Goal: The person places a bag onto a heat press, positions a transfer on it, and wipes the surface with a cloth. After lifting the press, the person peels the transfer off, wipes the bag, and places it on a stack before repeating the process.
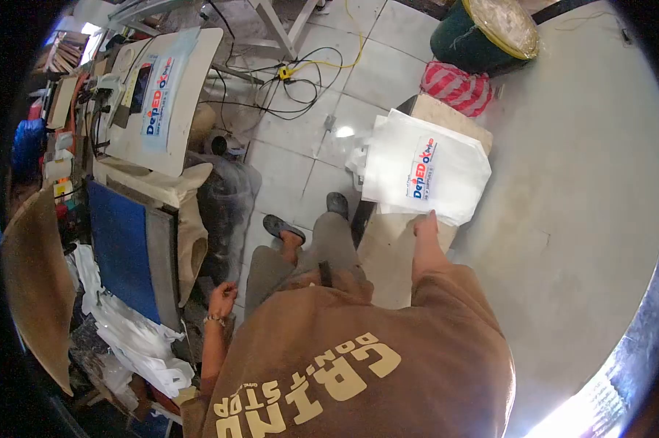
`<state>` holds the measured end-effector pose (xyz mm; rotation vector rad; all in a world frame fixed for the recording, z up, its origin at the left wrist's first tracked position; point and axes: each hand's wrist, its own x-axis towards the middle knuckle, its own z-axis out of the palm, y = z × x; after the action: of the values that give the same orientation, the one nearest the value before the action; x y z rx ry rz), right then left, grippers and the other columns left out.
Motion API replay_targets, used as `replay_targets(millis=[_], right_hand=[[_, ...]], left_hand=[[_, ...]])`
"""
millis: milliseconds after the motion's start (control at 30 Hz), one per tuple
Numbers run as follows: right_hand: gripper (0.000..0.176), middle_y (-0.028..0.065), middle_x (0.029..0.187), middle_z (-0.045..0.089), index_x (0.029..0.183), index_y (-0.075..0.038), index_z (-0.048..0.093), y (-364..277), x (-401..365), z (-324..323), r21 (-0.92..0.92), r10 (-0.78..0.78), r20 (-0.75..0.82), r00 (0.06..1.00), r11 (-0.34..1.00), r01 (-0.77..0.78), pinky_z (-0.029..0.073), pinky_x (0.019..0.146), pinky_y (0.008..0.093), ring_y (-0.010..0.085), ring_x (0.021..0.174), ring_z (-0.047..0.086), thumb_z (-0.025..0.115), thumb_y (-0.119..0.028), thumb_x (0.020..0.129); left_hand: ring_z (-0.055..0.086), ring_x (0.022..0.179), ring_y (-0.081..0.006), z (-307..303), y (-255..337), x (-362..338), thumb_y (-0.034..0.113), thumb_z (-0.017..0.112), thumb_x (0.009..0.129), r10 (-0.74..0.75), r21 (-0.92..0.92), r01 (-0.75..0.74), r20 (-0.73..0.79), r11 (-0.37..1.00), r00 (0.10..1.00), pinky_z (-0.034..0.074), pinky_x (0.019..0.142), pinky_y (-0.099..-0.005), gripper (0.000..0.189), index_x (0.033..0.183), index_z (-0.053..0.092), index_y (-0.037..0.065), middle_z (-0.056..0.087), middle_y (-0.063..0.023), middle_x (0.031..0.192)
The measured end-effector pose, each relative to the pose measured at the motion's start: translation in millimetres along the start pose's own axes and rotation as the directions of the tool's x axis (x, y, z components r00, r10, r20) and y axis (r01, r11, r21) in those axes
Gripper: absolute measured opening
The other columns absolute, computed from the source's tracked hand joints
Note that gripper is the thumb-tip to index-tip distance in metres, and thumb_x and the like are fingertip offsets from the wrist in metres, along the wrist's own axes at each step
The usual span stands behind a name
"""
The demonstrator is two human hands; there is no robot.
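Observation:
A stack of white printed bags lies on a pale board-like surface to the right, its top piece carrying red and blue lettering. At the stack's near edge is my right hand, with the fingers closed on the margin of a white printed bag; part of the grip is hidden. My left hand hangs low at my left side, a bracelet or watch on the wrist. Its fingers curl inward and nothing shows in them. Another printed white piece rests on the platen at upper left, away from both hands.
A blue panel stands at left, above crumpled white plastic. Black cables and a yellow cord connector cross the tiled floor. A dark green bucket and a red-striped bundle sit beside the large pale tabletop.

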<state>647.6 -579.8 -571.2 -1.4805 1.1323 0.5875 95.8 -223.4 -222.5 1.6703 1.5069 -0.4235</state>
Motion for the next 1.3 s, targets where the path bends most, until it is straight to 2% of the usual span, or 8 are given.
replay_targets(millis=[67,133,867,967,1033,1100,1167,1300], right_hand=[[0.062,0.0067,0.083,0.06,0.102,-0.013,0.062,8,-43,37,0.052,0.127,-0.127,0.984,0.991,-0.122,0.049,0.055,0.038,0.0219,0.065,0.059,0.076,-0.068,0.078],[0.065,0.0076,0.105,0.067,0.115,-0.016,0.063,18,-39,47,-0.071,0.458,0.317,0.83,0.885,-0.461,0.054,0.066,0.0397,0.0239,0.081,0.064,0.077,-0.067,0.078],[0.034,0.0202,0.134,0.056,0.132,-0.002,0.05,9,-65,91,0.442,0.231,0.292,0.928,0.828,-0.346,0.056,0.091,0.0594,0.039,0.117,0.059,0.055,-0.023,0.106],[0.053,0.0231,0.143,0.049,0.137,-0.003,0.046,2,-96,85,0.17,0.369,0.268,0.89,0.891,-0.421,0.053,0.096,0.0605,0.0399,0.126,0.055,0.067,-0.033,0.098],[0.076,0.025,0.15,0.043,0.141,-0.003,0.042,-17,-169,85,-0.33,-0.051,-0.32,0.946,0.942,-0.061,0.05,0.103,0.0556,0.0427,0.13,0.053,0.077,-0.041,0.086],[0.092,0.0288,0.153,0.038,0.146,0.0,0.039,-16,-147,70,-0.662,-0.257,-0.164,0.952,0.745,0.086,0.042,0.114,0.0488,0.0458,0.138,0.044,0.082,-0.043,0.077],[0.105,0.034,0.153,0.035,0.151,0.003,0.033,-12,-127,67,-0.823,-0.601,0.421,0.68,0.062,0.564,0.035,0.118,0.0464,0.049,0.142,0.037,0.083,-0.047,0.073],[0.131,0.0388,0.161,0.013,0.16,0.003,0.016,5,-73,79,-0.891,-0.304,0.358,0.883,0.172,0.421,0.025,0.123,0.0485,0.0524,0.15,0.017,0.075,-0.073,0.07]], left_hand=[[0.071,0.085,-0.021,1,-9,-12,0.012,0.068,0.089,-0.012,0.043,0.012,0.003,0.999,1.0,0.055,0.082,-0.0352,0.029,0.116,0.073,0.003,0.075,-0.0109,0.095],[0.07,0.082,-0.0204,5,-12,-24,0.011,0.068,0.09,-0.022,0.082,0.022,-0.002,0.996,1.0,0.055,0.081,-0.0353,0.029,0.117,0.073,0.003,0.075,-0.0101,0.095],[0.065,0.075,-0.0117,47,-132,-35,0.012,0.064,0.096,-0.181,-0.446,0.196,0.077,0.873,0.98,0.05,0.062,-0.0269,0.028,0.122,0.07,0.005,0.071,-0.003,0.09],[0.066,0.075,-0.012,43,-101,-51,0.013,0.064,0.096,-0.183,-0.378,0.181,0.03,0.908,0.983,0.05,0.062,-0.0273,0.029,0.124,0.069,0.004,0.071,-0.0033,0.09],[0.066,0.076,-0.0123,46,-93,-54,0.014,0.064,0.096,-0.2,-0.371,0.198,0.033,0.907,0.979,0.05,0.062,-0.0279,0.03,0.124,0.069,0.003,0.071,-0.0034,0.089],[0.065,0.075,-0.0144,49,-96,-55,0.015,0.063,0.097,-0.207,-0.271,0.203,0.016,0.941,0.978,0.05,0.063,-0.0288,0.032,0.126,0.067,0.001,0.07,-0.0048,0.091],[0.065,0.074,-0.0152,55,-94,-62,0.017,0.063,0.098,-0.217,-0.308,0.201,-0.017,0.93,0.976,0.05,0.064,-0.0295,0.033,0.126,0.067,0.001,0.07,-0.0064,0.091],[0.064,0.075,-0.0158,74,-131,-77,0.019,0.061,0.099,-0.137,-0.377,0.124,-0.008,0.918,0.99,0.05,0.068,-0.0295,0.032,0.125,0.067,0.0,0.071,-0.0099,0.093]])
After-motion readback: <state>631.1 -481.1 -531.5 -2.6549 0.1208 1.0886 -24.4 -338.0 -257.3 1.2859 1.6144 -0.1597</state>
